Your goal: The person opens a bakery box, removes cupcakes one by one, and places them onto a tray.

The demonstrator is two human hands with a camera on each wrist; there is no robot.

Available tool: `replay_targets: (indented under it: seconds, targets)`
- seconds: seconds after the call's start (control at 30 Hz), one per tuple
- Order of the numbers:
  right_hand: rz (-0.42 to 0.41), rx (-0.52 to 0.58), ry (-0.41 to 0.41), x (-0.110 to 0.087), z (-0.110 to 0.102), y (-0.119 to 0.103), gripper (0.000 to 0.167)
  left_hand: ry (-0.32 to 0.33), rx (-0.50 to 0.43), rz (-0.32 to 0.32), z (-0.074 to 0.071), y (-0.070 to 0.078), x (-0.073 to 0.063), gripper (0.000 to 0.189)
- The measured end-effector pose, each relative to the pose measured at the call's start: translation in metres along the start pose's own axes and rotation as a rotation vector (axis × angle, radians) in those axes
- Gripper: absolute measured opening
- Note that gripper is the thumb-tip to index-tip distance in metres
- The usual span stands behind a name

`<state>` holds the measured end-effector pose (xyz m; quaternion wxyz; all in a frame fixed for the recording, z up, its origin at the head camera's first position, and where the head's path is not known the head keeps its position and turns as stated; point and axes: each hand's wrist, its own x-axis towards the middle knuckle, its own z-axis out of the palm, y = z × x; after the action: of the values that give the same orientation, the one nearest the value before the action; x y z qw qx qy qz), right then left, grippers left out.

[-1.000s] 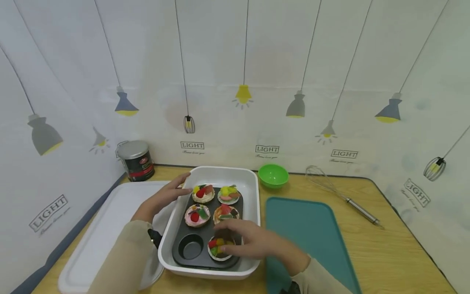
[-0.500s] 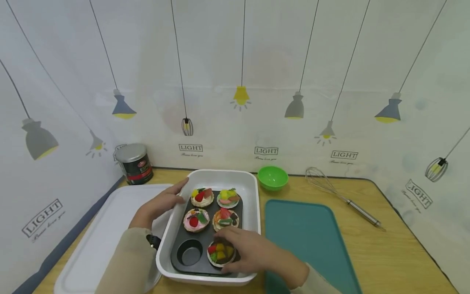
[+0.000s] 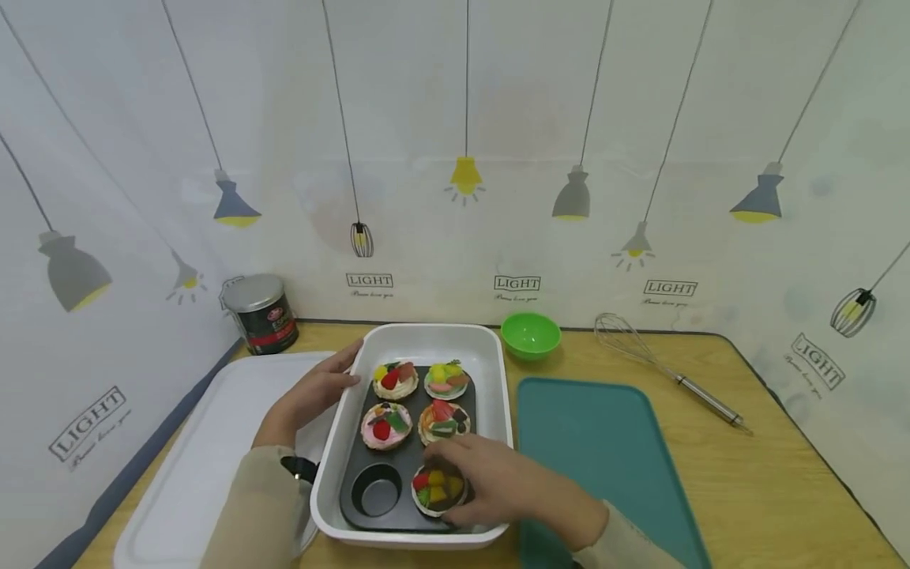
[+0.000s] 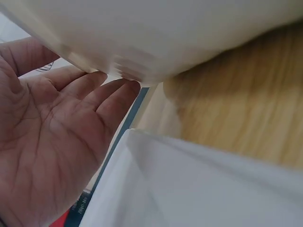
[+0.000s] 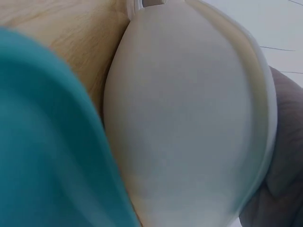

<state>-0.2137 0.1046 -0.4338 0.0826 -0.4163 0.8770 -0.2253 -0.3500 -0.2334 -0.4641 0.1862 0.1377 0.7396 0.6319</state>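
One white tub (image 3: pixel 508 403), upright on a wood-grain tabletop (image 3: pixel 782 482), containing one dark muffin tin (image 3: pixel 403 518) with six cups. One fruit-topped tart (image 3: pixel 432 488), at the near right cup of the tin, partly covered by the right hand (image 3: pixel 498 482); whether it sits fully down cannot be told. Right hand: fingers at the far side of this tart, thumb at the near side, clamped about it. Left hand (image 3: pixel 310 401): thumb over the left rim of the tub, fingertips against its outer wall, closed on that edge. Four further tarts, in the two far rows: red-and-yellow (image 3: pixel 395 380), yellow-topped (image 3: pixel 446 380), pink-creamed (image 3: pixel 386 426), red-and-green (image 3: pixel 444 423). Near left cup (image 3: pixel 377 490) showing its dark bottom. One white tray (image 3: pixel 206 458), left of the tub, beneath the left forearm. One teal board (image 3: pixel 593 442), right of the tub. One green bowl (image 3: pixel 531 336), just beside the tub's far right corner. One wire whisk (image 3: pixel 675 378), lying diagonally, handle toward the right. One dark can (image 3: pixel 265 316) with metal lid, at the far left. Behind, a pale wall covering (image 3: pixel 419 95) printed with hanging lamps.
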Motion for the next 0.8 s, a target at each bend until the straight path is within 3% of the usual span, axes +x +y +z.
replay_targets:
  seconds: [0.17, 0.53, 0.8]
  targets:
    - [-0.011, 0.010, 0.001, -0.0013, 0.0002, 0.0025, 0.066, 0.011, -0.036, 0.001, 0.0009, -0.0063, 0.0013, 0.073]
    - [0.015, 0.013, 0.021, 0.0005, 0.0008, 0.0016, 0.069, 0.020, -0.055, -0.016, 0.0029, -0.0043, -0.0013, 0.072]
    - [-0.077, 0.244, 0.168, -0.0002, -0.0034, 0.0046, 0.068, 0.007, -0.066, 0.010, 0.0019, -0.0065, -0.0003, 0.073]
